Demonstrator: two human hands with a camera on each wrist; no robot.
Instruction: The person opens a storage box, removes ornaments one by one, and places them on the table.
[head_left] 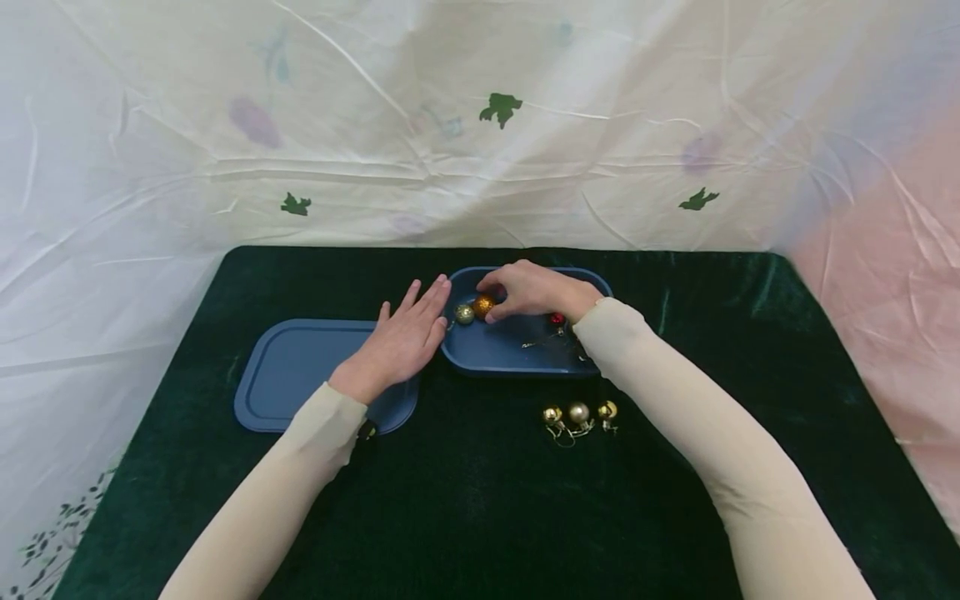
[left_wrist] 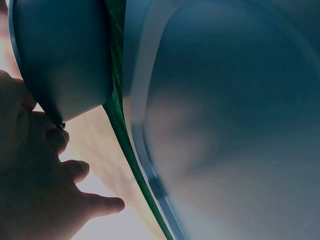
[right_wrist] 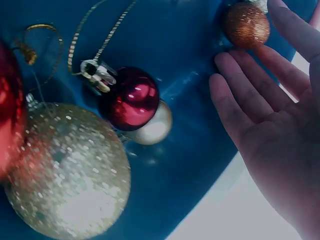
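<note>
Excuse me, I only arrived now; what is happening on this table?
A person is handling small ornament balls. The right hand is inside the blue tray, with its fingers and thumb around an orange ball; whether the grip is firm, I cannot tell. A pale gold ball lies beside it. The left hand is open at the tray's left end, above part of a flat blue lid-like piece. Three shiny balls sit on the green cloth, outside the tray.
</note>
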